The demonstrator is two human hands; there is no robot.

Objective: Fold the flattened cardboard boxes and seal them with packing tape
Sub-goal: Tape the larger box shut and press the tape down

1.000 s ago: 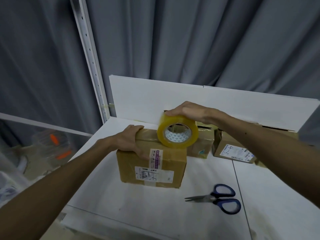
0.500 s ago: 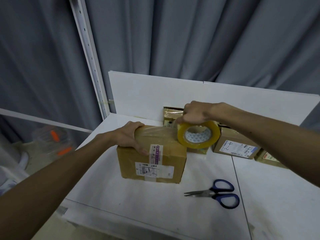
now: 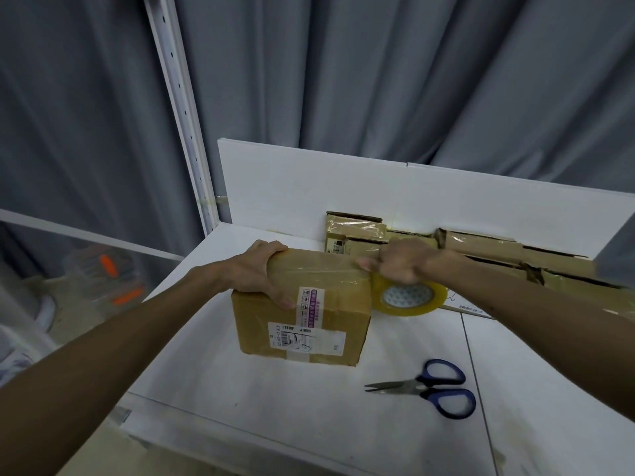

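Note:
A closed brown cardboard box point(image 3: 302, 324) with white shipping labels stands on the white table point(image 3: 261, 417). Clear tape runs across its top. My left hand point(image 3: 256, 273) grips the box's top left edge, thumb down on the front face. My right hand point(image 3: 402, 261) holds a yellowish roll of packing tape point(image 3: 409, 298) just past the box's top right edge, with the roll hanging beside the right wall of the box.
Blue-handled scissors point(image 3: 433, 388) lie on the table to the front right. Other cardboard boxes point(image 3: 481, 249) sit along the white back panel point(image 3: 309, 187). A white slotted post point(image 3: 178, 108) rises at the left in front of grey curtains.
My right hand has drawn the tape roll rightward across the box top and down past its right edge. My left hand has stayed on the left edge.

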